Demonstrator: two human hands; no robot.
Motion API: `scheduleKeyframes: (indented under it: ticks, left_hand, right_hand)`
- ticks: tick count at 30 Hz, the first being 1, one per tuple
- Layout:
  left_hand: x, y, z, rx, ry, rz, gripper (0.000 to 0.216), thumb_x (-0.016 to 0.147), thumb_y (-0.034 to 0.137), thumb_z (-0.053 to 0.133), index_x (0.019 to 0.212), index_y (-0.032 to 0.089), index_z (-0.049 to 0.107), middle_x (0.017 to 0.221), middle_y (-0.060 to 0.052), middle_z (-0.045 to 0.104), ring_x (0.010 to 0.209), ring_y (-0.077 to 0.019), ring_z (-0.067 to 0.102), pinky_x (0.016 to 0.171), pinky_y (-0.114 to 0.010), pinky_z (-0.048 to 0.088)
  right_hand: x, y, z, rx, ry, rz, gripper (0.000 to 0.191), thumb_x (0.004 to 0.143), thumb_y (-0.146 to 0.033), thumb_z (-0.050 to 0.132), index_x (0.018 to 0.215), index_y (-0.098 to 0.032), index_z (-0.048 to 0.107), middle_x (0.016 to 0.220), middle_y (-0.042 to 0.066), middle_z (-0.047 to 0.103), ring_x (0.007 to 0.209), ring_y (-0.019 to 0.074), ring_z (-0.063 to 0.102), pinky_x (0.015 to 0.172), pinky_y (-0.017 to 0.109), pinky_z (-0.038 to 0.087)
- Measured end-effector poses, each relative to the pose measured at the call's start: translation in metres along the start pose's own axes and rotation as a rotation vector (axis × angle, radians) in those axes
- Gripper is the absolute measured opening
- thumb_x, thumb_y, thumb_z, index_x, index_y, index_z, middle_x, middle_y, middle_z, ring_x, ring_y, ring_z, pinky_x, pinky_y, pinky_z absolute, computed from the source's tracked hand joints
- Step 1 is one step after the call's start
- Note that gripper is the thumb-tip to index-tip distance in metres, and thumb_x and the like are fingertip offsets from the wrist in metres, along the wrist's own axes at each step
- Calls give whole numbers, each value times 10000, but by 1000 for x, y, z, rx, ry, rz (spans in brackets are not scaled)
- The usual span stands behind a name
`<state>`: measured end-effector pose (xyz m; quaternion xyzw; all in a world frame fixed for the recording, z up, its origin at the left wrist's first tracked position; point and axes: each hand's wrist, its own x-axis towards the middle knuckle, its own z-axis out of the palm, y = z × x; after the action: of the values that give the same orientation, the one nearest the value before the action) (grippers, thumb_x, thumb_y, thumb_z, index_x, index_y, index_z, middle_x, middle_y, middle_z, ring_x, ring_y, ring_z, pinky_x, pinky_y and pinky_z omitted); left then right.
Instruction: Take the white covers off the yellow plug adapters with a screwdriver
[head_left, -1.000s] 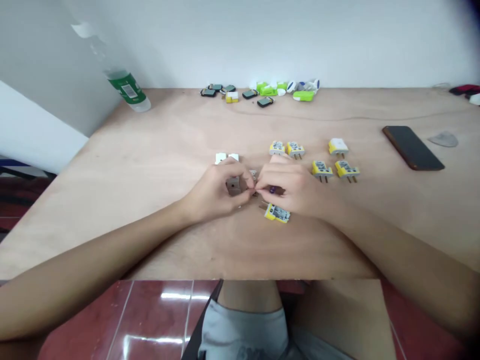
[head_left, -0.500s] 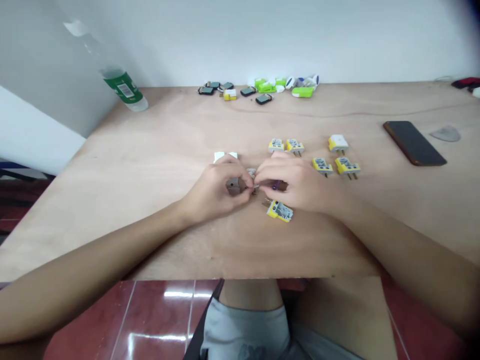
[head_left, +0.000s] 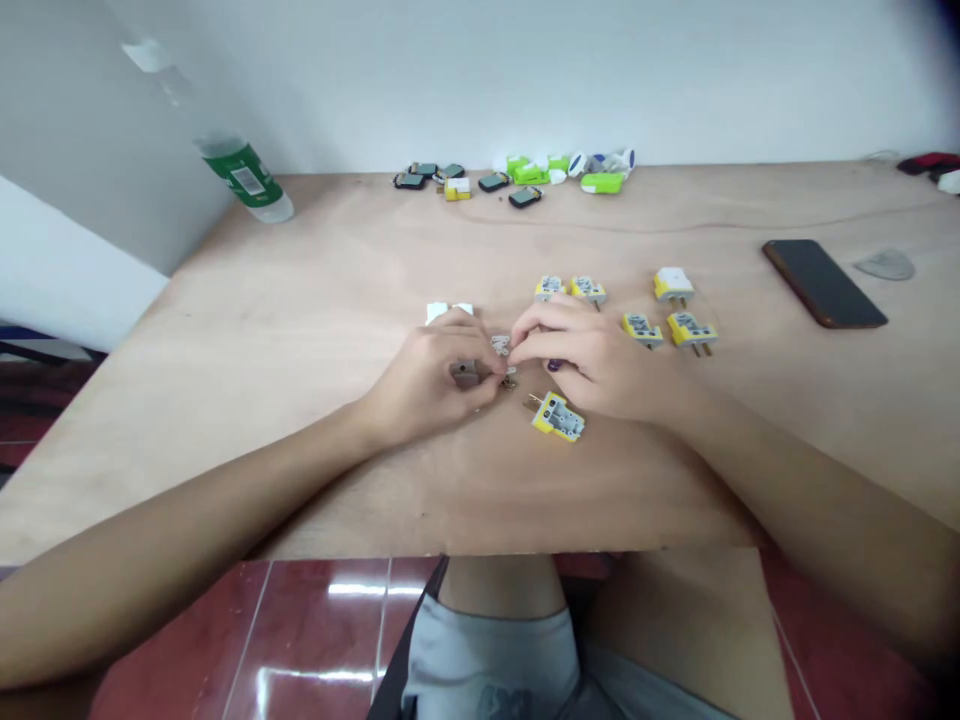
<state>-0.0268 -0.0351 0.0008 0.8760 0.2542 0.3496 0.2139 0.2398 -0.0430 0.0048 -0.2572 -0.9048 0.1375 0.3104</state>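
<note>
My left hand (head_left: 431,375) pinches a small white part (head_left: 511,370) between thumb and forefinger, over the wood table. Through the gap of that hand shows a grey piece (head_left: 465,372) with a dark hole. My right hand (head_left: 592,350) is just to the right, fingers curled and tips close to the white part; what they hold, if anything, is hidden. A small purple thing (head_left: 555,365) shows beneath its fingers. Small white pieces (head_left: 499,344) and brass-coloured bits (head_left: 509,383) lie between the hands. Nearer me lies an opened yellow-and-grey plug (head_left: 559,416), its prongs pointing left.
Several more yellow-and-grey plugs (head_left: 691,330) lie beyond and right of my right hand. White covers (head_left: 437,312) sit behind my left hand. A phone (head_left: 823,283) is at right, a bottle (head_left: 247,180) at back left, green pieces (head_left: 602,183) and dark pieces (head_left: 526,197) along the wall.
My right thumb and fingertips have drawn slightly back from the small white part and curled in. My left hand keeps its pinch in nearly the same place.
</note>
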Motion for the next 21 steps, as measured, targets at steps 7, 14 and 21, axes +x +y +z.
scheduleKeyframes:
  ticks: [7,14,21]
  left_hand:
    - [1,0,-4,54,48,-29,126,995,127,756,957,213,838,956,-16,869,956,-217,753,1006,-393,599]
    - [2,-8,-3,189,86,-9,127,1039,173,735,1036,204,858,968,-50,848,1021,-248,735,1002,-406,606]
    - [5,-14,1,180,58,19,259,1098,151,637,1200,206,869,1192,-84,888,1207,-279,783,1110,-475,618]
  right_hand:
    - [-2,2,-8,-49,5,11,311,1029,-40,595,1098,-229,833,1193,99,785,1065,284,662,1005,493,527]
    - [-8,4,-22,-76,-132,23,232,1107,-221,720,961,-256,896,1354,108,712,1266,335,552,1116,524,512]
    - [-6,7,-20,-12,-204,61,234,1127,-359,761,995,-304,947,1408,99,695,1343,353,513,1216,584,469]
